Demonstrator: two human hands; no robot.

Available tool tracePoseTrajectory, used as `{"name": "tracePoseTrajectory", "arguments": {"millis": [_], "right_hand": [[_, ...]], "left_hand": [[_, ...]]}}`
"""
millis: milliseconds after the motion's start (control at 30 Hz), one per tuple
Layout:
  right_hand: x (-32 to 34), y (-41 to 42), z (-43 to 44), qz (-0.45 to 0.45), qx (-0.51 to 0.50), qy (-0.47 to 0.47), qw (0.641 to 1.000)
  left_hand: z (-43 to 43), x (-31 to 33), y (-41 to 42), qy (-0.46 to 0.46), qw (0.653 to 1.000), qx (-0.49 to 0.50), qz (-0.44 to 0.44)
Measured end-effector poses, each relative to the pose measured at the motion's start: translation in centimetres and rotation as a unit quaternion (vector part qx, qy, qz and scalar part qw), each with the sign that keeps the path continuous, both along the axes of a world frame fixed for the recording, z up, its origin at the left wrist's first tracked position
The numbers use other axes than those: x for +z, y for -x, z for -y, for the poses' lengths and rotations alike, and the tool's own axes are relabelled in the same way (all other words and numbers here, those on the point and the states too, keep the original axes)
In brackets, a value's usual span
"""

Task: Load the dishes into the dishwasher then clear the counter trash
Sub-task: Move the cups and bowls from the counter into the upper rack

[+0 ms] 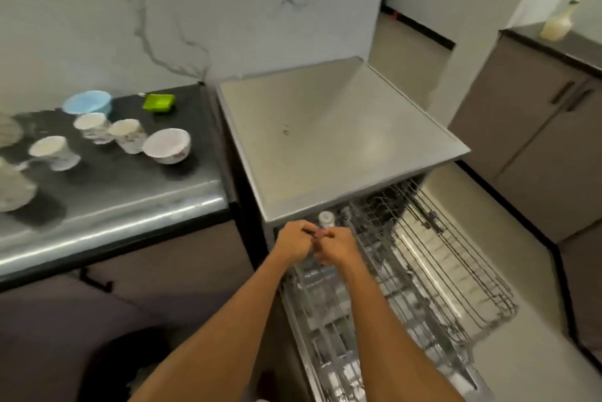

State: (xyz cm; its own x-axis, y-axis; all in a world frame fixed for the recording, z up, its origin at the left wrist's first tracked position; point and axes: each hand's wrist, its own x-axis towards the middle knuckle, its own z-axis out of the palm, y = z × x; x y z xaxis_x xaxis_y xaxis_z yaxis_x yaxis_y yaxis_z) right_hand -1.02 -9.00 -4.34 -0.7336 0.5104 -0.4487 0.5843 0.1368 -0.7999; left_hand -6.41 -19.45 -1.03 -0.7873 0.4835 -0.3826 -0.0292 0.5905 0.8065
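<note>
My left hand (293, 240) and right hand (337, 247) meet, fingers curled, over the pulled-out grey wire dishwasher rack (439, 255). Cannot tell what they grip: too blurred. White floral ceramic cups (93, 126) and a white floral bowl (167, 144) stand on the dark counter (130, 186), left.

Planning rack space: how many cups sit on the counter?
3: one cup before the blue bowl, one beside the white bowl, one farther left. Cut-off crockery at left edge may be more.

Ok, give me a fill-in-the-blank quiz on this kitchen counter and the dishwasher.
The plastic bowl at the back of the counter is coloured ____.
The small square dish beside it is bright ____.
The dishwasher rack is pulled ____.
Missing words: blue; green; out.
</note>
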Motion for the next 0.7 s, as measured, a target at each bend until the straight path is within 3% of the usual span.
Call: {"name": "tracePoseTrajectory", "arguments": {"millis": [300,700], "right_hand": [[7.3,6.6,10.7,-0.054,0.109,0.007,0.993],[9.0,17.8,27.3,-0.107,0.21,-0.037,0.971]], "left_hand": [[12.8,4.4,4.8,-0.034,0.984,0.173,-0.027],[30.4,5.5,13.8,-0.039,0.953,0.287,-0.094]]}}
